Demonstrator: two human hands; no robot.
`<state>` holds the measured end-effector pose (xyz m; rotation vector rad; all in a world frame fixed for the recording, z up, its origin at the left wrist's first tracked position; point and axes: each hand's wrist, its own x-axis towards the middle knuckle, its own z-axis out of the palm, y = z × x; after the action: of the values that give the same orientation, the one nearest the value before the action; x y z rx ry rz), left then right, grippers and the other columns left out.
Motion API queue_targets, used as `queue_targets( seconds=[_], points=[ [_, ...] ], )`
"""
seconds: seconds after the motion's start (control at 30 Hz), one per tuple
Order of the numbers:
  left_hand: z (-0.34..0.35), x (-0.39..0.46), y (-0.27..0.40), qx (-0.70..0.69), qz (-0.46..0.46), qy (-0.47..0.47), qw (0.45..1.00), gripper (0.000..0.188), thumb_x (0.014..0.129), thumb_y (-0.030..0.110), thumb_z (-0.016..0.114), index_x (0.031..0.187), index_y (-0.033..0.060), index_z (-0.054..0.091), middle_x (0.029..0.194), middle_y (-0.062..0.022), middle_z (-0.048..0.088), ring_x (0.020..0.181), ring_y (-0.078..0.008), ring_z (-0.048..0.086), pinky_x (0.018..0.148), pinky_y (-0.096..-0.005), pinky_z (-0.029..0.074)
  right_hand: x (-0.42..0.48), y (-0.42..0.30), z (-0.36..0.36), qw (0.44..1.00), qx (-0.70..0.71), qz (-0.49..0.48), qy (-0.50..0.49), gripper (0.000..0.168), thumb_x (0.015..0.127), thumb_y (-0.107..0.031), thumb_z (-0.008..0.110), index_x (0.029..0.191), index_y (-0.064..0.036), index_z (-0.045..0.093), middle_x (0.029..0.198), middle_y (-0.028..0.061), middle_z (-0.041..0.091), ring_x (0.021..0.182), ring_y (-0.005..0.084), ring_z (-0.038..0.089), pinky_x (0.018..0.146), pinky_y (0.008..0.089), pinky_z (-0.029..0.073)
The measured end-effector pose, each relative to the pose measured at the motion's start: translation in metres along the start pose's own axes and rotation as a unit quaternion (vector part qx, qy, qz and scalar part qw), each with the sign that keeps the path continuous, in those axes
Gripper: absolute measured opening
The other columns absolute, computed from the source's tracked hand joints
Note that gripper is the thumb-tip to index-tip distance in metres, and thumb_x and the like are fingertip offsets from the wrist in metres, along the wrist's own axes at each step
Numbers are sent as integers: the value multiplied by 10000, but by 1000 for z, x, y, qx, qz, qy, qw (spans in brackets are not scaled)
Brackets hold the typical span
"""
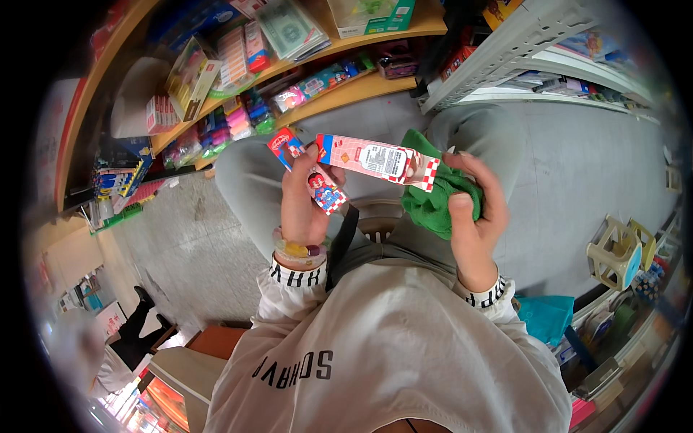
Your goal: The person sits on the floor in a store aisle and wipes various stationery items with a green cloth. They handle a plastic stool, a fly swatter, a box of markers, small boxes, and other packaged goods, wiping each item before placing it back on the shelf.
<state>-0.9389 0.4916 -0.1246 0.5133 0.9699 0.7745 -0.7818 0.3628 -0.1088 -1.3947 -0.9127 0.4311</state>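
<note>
Two small printed cardboard packages are in my left hand (306, 200). One is a long pink and blue box (363, 159) with a red-and-white checkered end, lying crosswise and reaching towards the right. Below my thumb, the other package (325, 189) shows a cartoon figure and slants down to the right. My right hand (479, 208) grips a crumpled green cloth (441, 203) between thumb and fingers. The cloth touches or lies just behind the far end of the long box. Both hands are above my lap.
Wooden shelves (346, 97) with packaged goods stand ahead, beside a white metal rack (503, 59). Beige plastic stools (612, 254) and a teal bag (547, 316) are at right. Another person (116, 357) sits at lower left, near a brown-topped piece of furniture (216, 342).
</note>
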Motion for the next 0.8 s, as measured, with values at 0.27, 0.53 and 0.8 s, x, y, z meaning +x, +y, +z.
queue_targets(
  seconds=[0.27,0.53,0.8],
  points=[
    [-5,0,-1,7,28,-13,999,231,846,198,562,981,11,545,761,-46,601,621,-107,566,582,-239,465,-2,-5,7,980,103,150,-84,344,837,-83,567,1162,11,508,834,68,626,787,104,573,712,231,443],
    [-6,-2,3,26,97,-25,995,223,852,157,554,1000,-8,537,837,-74,620,680,-128,606,621,-265,504,3,-3,7,990,17,108,-85,358,805,-59,581,1154,-11,523,826,58,619,751,97,562,679,225,440],
    [-7,-4,3,54,123,-22,991,247,848,133,566,1029,-31,523,854,-92,617,682,-152,618,651,-304,536,5,0,6,989,-28,95,-109,350,767,-28,580,1116,-31,549,843,68,630,733,94,571,663,234,461]
  ],
)
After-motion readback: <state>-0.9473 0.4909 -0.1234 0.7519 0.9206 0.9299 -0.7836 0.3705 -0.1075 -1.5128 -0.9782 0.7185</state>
